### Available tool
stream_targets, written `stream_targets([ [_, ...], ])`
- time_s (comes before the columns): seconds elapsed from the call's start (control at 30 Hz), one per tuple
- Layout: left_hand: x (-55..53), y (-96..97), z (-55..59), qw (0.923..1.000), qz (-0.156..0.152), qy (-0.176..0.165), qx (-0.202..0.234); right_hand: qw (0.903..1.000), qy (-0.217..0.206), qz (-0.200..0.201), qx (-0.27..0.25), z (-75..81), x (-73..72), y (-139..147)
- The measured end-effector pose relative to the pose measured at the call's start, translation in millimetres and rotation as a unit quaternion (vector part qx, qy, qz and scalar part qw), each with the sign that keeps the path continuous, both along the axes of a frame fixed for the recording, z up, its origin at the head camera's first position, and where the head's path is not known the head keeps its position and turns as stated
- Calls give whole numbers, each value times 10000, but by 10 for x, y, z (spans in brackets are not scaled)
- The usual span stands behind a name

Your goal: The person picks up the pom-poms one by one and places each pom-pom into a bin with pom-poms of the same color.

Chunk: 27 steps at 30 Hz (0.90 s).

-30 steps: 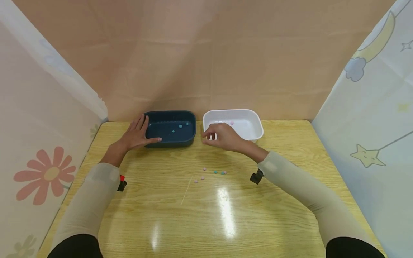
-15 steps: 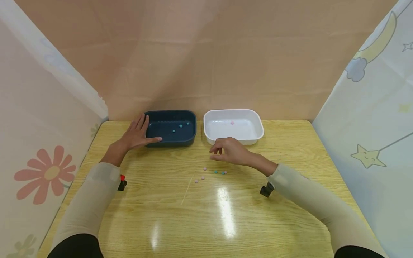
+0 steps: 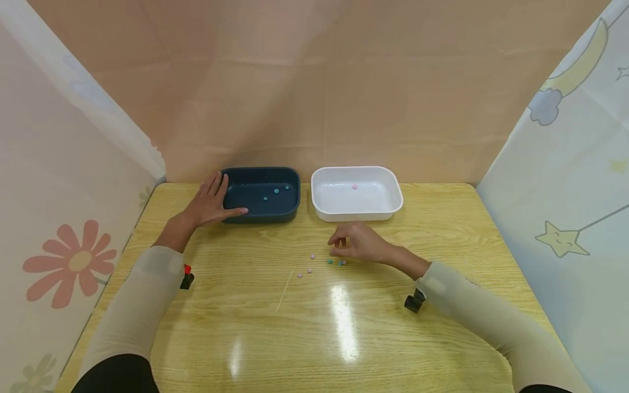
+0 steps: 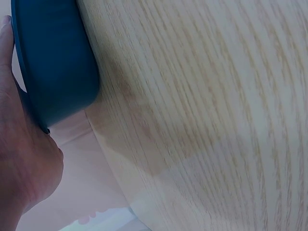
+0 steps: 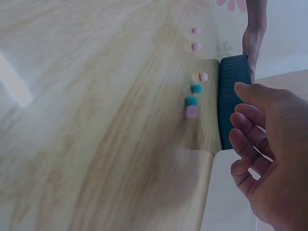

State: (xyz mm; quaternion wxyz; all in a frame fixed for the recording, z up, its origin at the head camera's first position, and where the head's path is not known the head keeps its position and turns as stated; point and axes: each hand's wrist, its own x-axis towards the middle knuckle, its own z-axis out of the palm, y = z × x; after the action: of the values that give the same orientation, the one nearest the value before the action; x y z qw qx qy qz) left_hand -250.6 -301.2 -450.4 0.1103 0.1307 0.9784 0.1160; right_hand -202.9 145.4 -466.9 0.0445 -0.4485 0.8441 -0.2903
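My left hand rests on the left end of a dark blue plastic tub, fingers spread and thumb along the front rim. Three small teal balls, one of them this ball, lie inside the tub. My right hand hovers over the table in front of a white tub, fingers loosely bent and nothing between them. Just below its fingertips sit two teal balls and a pink ball. More pink balls lie to the left of these. One pink ball is in the white tub.
Both tubs stand side by side at the back edge of the wooden table. A brown sheet hangs behind them. Patterned white panels flank the table on both sides.
My right hand has come from over the white tub's front left corner toward me and slightly right, down to the loose balls. The left hand has stayed on the dark blue tub.
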Motion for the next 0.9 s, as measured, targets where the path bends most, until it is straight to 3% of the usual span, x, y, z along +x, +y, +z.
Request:
stream_targets([
  [0.47, 5, 6, -1, 10000, -9, 24, -16, 9978, -667, -17, 3, -259, 104, 53],
  [0.9, 5, 5, 5, 10000, -4, -21, 15, 9981, -602, 85, -38, -298, 145, 16],
])
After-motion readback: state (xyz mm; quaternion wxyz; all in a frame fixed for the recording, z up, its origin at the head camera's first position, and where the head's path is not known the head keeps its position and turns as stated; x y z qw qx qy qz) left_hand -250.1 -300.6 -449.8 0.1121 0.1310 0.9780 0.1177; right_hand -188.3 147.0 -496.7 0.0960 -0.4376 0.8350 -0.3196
